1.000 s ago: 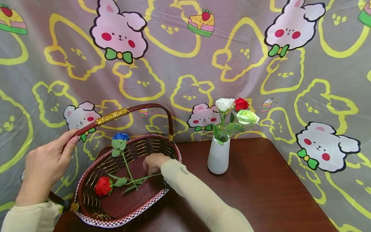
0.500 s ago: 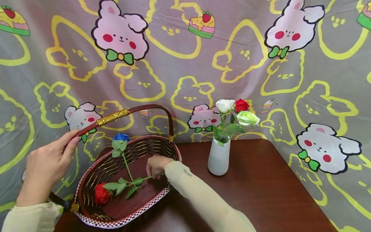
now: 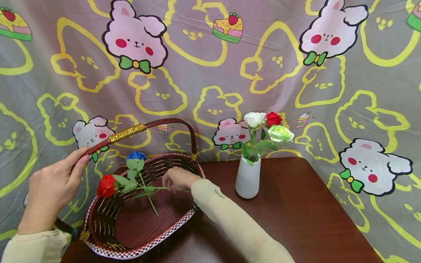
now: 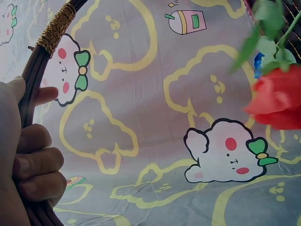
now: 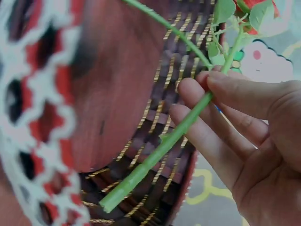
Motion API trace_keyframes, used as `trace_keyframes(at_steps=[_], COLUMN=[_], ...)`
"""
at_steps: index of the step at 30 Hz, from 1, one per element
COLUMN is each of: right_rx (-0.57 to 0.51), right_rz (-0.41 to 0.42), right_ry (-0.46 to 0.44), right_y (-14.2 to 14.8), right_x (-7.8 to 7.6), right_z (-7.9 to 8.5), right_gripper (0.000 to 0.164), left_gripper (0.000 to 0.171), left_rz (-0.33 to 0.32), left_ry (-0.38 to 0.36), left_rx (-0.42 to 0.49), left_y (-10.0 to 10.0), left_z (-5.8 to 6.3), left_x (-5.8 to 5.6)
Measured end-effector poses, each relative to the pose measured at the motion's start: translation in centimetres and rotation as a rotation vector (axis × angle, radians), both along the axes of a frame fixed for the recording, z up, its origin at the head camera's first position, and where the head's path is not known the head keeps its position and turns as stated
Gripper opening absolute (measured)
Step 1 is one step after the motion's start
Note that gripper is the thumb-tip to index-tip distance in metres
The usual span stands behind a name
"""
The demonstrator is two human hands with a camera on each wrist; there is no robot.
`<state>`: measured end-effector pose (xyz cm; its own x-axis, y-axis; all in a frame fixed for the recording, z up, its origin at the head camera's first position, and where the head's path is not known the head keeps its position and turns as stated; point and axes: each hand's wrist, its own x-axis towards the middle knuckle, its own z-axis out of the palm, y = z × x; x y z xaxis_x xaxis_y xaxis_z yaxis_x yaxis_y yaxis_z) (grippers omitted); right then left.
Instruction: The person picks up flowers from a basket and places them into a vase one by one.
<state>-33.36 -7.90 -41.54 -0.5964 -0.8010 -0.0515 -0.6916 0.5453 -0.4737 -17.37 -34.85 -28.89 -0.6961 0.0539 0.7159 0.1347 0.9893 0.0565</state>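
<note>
My left hand (image 3: 54,188) grips the basket's dark handle, its fingers curled round it in the left wrist view. Inside the oval woven basket (image 3: 138,237), with its white lace rim, my right hand (image 3: 179,179) pinches the green stem of a red rose (image 3: 106,185) between thumb and fingers. The rose's bloom is raised over the basket's left rim, and its cut stem end (image 5: 113,202) points away from the palm in the right wrist view. A blue rose (image 3: 136,157) leans against the basket's back wall, its stem crossing behind the red rose's.
A white vase (image 3: 248,179) stands on the brown table (image 3: 296,212) right of the basket. It holds a white rose (image 3: 254,119), a red one and a pale green one (image 3: 281,133). A patterned curtain (image 3: 210,73) hangs close behind the table.
The red rose's bloom has risen from the basket floor to above the left rim, with my right hand on its stem. My left hand has stayed on the handle.
</note>
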Motion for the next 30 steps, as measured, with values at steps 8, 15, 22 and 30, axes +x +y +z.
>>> trace_keyframes(at_steps=[8, 15, 22, 30], right_rx=[-0.084, -0.131, -0.181, -0.293], right_rz=[0.043, 0.031, 0.050, 0.018], right_ry=[0.029, -0.078, -0.160, -0.354], right_y=[0.7, 2.0, 3.9, 6.5], right_x=[0.3, 0.7, 1.1, 2.2], right_z=[1.6, 2.6, 2.5, 2.2], right_gripper=[0.017, 0.013, 0.010, 0.008], left_gripper=[0.034, 0.034, 0.033, 0.033], left_rz=[0.019, 0.028, 0.024, 0.022], left_ry=[-0.026, -0.027, -0.021, -0.014], left_rx=[0.008, 0.008, 0.001, 0.001], left_y=[-0.1, -0.1, 0.0, 0.0], left_z=[0.0, -0.1, -0.1, -0.1], left_x=[0.2, 0.1, 0.1, 0.1])
